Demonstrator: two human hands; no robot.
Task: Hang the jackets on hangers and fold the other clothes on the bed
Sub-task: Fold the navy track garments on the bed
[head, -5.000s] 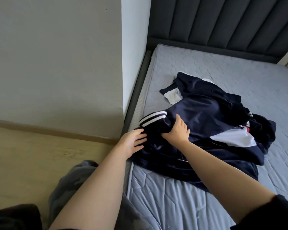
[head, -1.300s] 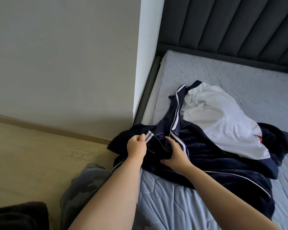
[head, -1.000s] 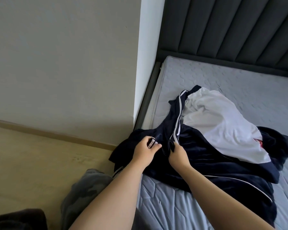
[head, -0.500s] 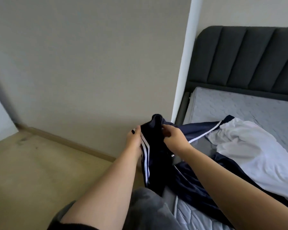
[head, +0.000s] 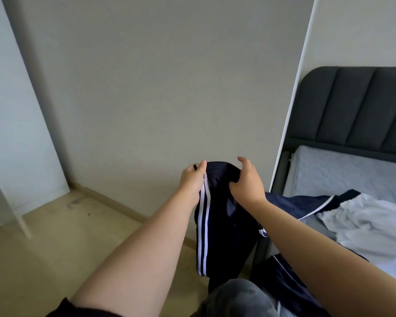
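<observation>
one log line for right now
left hand: grips pants waistband | right hand: grips same waistband | pants: held up beside bed | jacket: lying on bed, not hung

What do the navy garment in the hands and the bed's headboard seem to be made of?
Navy garment: probably thin synthetic sportswear fabric, faint sheen, hanging limp, white stripes down the side. Headboard: looks like dark grey matte upholstery cloth over padding, divided into vertical channels.
</observation>
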